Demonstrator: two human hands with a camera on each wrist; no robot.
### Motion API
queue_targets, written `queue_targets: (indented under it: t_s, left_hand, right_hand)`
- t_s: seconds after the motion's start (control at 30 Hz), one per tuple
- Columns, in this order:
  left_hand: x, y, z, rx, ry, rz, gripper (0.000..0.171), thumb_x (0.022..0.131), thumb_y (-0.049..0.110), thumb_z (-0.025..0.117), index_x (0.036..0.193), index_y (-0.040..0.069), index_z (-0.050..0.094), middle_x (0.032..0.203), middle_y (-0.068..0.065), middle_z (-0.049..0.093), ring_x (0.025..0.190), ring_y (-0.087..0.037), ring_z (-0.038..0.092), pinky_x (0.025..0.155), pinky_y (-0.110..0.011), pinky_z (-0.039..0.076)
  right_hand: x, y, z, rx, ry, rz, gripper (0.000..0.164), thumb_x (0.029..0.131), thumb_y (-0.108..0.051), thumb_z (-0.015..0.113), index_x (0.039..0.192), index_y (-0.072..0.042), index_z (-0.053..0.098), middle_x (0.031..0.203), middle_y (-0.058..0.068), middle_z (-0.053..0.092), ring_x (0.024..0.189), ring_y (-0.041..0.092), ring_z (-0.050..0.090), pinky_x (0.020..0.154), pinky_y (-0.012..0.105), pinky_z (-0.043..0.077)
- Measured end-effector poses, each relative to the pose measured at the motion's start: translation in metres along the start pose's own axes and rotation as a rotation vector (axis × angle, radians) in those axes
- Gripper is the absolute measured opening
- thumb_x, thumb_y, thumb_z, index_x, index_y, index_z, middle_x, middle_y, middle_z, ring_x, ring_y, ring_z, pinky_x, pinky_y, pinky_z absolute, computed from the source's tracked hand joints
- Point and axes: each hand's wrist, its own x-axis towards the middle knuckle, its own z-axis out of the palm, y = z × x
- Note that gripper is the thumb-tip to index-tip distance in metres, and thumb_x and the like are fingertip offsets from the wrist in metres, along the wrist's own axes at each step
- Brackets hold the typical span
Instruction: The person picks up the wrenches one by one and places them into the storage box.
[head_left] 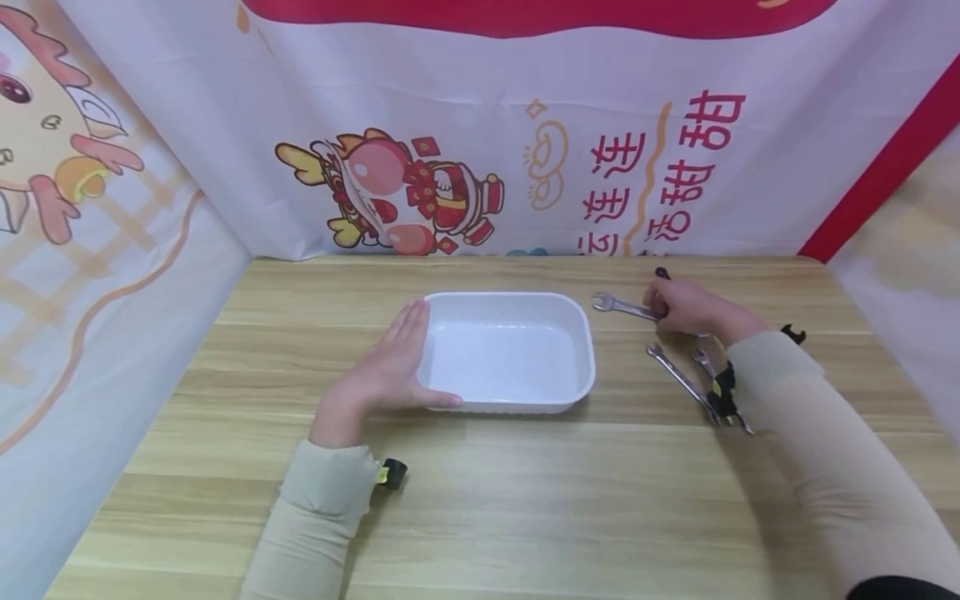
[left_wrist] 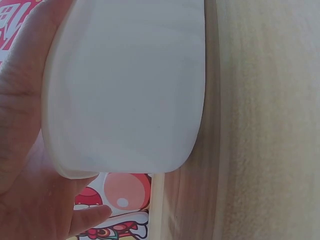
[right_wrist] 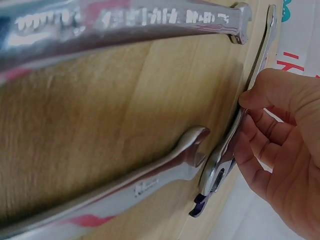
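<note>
A white rectangular plastic tray (head_left: 506,407) stands in the middle of the table. My left hand (head_left: 393,367) lies against its left end, fingers straight along the side and thumb stretched along the front rim. The left wrist view shows the tray's outer wall (left_wrist: 130,90) beside that hand. To the tray's right, my right hand (head_left: 686,307) pinches a silver wrench (head_left: 622,305) between thumb and fingers, its open-ended jaw pointing towards the tray. The right wrist view has the wrench (right_wrist: 216,170) low over the tabletop, with a dark tool end (right_wrist: 199,205) just behind it.
A silver wrench (head_left: 681,379) lies nearer me, with another wrench (head_left: 703,360) partly hidden by the right wrist camera. A black wrench end (head_left: 793,333) shows beyond the right sleeve, and a dark ring end (head_left: 662,273) behind the right hand. A printed cloth (head_left: 480,100) hangs behind the table.
</note>
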Motion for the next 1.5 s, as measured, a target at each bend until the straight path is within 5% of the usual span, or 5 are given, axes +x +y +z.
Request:
queue_targets:
  t_s: [0.8, 1.5]
  left_hand:
    - [0.000, 0.001, -0.002, -0.012, -0.009, -0.019, 0.146, 0.063, 0.079, 0.074, 0.158, 0.010, -0.013, 0.169, -0.008, -0.011, 0.156, -0.027, -0.009, 0.127, -0.048, 0.010]
    - [-0.002, 0.003, -0.001, -0.027, -0.007, -0.015, 0.144, 0.065, 0.076, 0.075, 0.159, 0.009, -0.011, 0.169, -0.007, -0.012, 0.156, -0.026, -0.009, 0.127, -0.047, 0.010]
  right_hand:
    - [0.002, -0.008, 0.002, -0.062, 0.007, 0.006, 0.021, 0.085, -0.008, 0.072, 0.104, -0.004, 0.062, 0.092, 0.011, 0.063, 0.082, 0.023, 0.056, 0.071, 0.033, 0.052]
    - [-0.012, 0.003, 0.000, 0.111, 0.044, -0.081, 0.011, 0.097, -0.005, 0.059, 0.107, -0.003, 0.062, 0.095, 0.011, 0.063, 0.084, 0.023, 0.054, 0.072, 0.030, 0.047]
